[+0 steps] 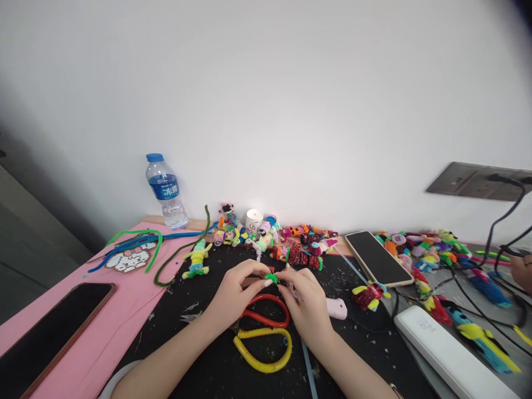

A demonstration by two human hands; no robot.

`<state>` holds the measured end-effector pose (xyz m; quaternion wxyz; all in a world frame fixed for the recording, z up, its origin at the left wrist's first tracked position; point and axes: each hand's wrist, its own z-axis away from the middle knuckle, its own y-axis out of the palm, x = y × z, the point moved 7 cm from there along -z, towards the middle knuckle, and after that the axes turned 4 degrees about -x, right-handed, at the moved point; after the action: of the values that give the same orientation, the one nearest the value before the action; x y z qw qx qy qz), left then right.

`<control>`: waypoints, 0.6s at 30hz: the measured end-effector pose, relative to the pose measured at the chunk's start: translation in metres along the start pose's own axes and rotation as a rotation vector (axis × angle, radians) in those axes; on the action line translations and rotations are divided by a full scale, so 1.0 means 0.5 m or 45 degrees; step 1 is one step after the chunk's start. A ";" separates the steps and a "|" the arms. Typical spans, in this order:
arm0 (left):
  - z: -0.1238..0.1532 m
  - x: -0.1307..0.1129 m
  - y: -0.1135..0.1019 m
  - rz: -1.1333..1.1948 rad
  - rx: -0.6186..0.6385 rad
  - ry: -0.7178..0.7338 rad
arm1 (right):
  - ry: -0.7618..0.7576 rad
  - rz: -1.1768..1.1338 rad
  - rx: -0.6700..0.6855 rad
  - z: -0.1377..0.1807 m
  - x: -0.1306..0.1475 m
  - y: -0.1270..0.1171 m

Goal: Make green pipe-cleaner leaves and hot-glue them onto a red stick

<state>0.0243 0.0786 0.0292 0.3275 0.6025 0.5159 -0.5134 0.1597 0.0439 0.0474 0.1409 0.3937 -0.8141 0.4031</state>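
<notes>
My left hand [238, 290] and my right hand [305, 299] meet over the black mat [166, 343]. Between their fingertips is a small bright green pipe cleaner piece [272, 278], pinched from both sides. Its exact shape is mostly covered by the fingers. Just below the hands lie scissors with one red and one yellow handle loop [264, 370]; their blades pass under my left wrist. A pale pink tool handle [336, 308] pokes out from beneath my right hand. To the left lies a yellow-green pipe cleaner figure [197, 260] beside a dark green pipe cleaner [160, 271].
Several pipe cleaner figures [299, 256] line the wall around a small white cup [254, 219]. A water bottle [166, 194] leans there. Phones [376, 257] lie on both sides. A white power bank [449, 354] and cables are right, with another person's hand [521, 271] at the edge.
</notes>
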 end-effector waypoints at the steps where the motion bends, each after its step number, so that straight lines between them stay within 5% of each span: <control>1: 0.000 -0.006 0.001 -0.022 0.010 0.024 | -0.004 -0.004 0.003 0.000 0.001 0.000; 10: -0.002 -0.020 -0.003 -0.166 0.018 0.137 | -0.014 -0.016 -0.006 0.001 0.000 -0.003; 18: 0.001 -0.007 -0.001 -0.145 0.052 0.039 | 0.007 -0.042 0.040 0.005 0.003 0.001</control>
<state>0.0239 0.0773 0.0323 0.2773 0.5867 0.5437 -0.5323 0.1586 0.0415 0.0463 0.1434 0.4081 -0.8007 0.4145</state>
